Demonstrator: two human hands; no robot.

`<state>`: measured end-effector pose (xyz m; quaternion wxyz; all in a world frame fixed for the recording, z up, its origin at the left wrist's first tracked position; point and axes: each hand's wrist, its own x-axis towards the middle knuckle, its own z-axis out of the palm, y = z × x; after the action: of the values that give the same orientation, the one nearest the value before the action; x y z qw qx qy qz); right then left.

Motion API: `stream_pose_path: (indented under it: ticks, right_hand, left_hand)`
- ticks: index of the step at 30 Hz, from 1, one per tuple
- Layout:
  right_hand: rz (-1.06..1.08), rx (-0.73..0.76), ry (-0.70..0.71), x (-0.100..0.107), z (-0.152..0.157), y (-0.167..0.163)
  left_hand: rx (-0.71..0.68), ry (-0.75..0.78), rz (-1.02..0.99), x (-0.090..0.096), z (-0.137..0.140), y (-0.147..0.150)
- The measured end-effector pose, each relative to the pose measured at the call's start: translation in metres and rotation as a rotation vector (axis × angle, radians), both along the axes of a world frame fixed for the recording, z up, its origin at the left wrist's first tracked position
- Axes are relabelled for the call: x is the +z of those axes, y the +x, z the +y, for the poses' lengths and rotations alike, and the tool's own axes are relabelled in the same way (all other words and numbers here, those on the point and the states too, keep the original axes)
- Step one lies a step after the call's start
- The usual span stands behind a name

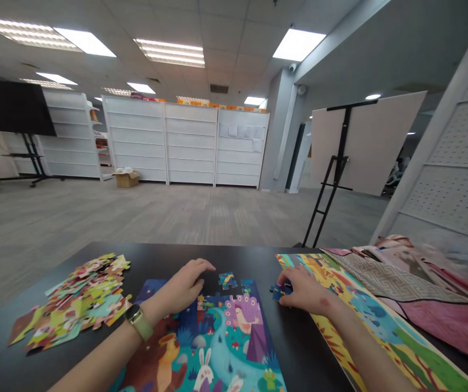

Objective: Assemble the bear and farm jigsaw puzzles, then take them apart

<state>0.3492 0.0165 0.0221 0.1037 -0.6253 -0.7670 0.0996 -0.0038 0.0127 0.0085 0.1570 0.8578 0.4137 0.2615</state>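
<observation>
A partly joined jigsaw puzzle (225, 343) with rabbits, a peacock and a purple tent lies on the dark table in front of me. Over its far edge reaches my left hand (190, 280), fingers stretched forward and holding nothing that I can see; a watch is on that wrist. A loose blue and yellow puzzle piece (228, 280) rests just right of those fingertips. To the right of the puzzle, my right hand (301, 288) has thumb and fingers curled on a dark blue puzzle piece (277, 292) at the tabletop. The fingers partly cover it.
A heap of puzzle pieces (90, 299) is at the table's left. A long yellow and blue picture sheet (364, 310) lies under my right forearm, beside pink patterned cloth (430, 288). Beyond the table stand an easel board (381, 141), white shelves (190, 144) and a cardboard box (126, 178).
</observation>
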Motion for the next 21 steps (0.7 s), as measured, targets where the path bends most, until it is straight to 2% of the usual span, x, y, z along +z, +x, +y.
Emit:
stream_pose_path:
  ticks: [4, 10, 14, 21]
  right_hand:
    - [0.036, 0.04, 0.007, 0.0, 0.0, -0.007]
    - [0.103, 0.144, 0.04, 0.003, -0.003, -0.015]
    - [0.162, 0.186, 0.061, 0.004, -0.004, -0.022]
    - [0.357, 0.277, 0.098, -0.006, -0.001, -0.033]
  left_hand:
    - [0.007, -0.028, 0.072, 0.005, 0.013, 0.014]
    - [0.003, -0.012, 0.115, -0.012, 0.022, 0.04]
    - [-0.02, 0.002, 0.12, -0.017, 0.023, 0.039]
    - [-0.062, 0.005, 0.125, -0.01, 0.019, 0.029]
